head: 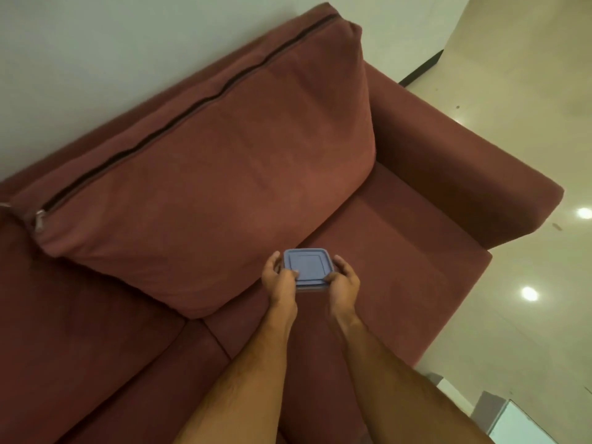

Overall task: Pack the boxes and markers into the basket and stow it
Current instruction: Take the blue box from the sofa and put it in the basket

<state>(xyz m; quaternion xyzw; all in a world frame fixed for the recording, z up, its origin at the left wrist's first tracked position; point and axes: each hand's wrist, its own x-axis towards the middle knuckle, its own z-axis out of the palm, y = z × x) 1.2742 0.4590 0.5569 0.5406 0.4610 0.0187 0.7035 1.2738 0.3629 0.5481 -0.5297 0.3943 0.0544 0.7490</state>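
A small square box with a blue lid [307, 266] is held between both hands above the sofa seat, close to the bottom edge of the back cushion. My left hand [279, 274] grips its left side, thumb on the lid's near edge. My right hand [343, 276] grips its right side the same way. The lid faces up and looks closed. No basket and no markers are in view.
A dark red sofa [400, 251] fills the view, with a large back cushion [224, 161], a right armrest [464, 174] and a seat seam at lower left. Glossy beige floor [528, 331] lies to the right. A pale grey-edged object [519, 421] sits at the bottom right corner.
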